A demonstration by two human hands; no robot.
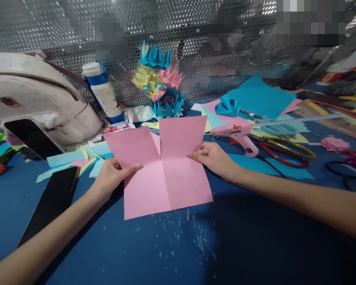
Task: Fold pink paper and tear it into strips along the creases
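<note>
The pink sheet [145, 190] is in the middle of the scene, over the blue table [121, 253]. It has a crease down the middle, and a slit runs along that line from the far edge to about the centre, parting the far half into two flaps. The left hand [118, 176] is closed on its left edge, thumb on top and fingers behind. The right hand [213, 156] pinches the right edge the same way, with the thumb pointing inward.

Just beyond the sheet stand folded paper flowers [169, 103] in blue, yellow and pink, piled up before a perforated metal panel [195, 51]. To the right of the sheet lie a pink glue gun [241, 134], scissors with red and yellow handles [284, 154] and, farther back, a large blue paper [264, 95]. On the far left are a pale backpack [38, 95], a phone [32, 138] leaning on it and a white and blue bottle [103, 93]. A black phone [53, 198] lies nearer, partly behind the left forearm.
</note>
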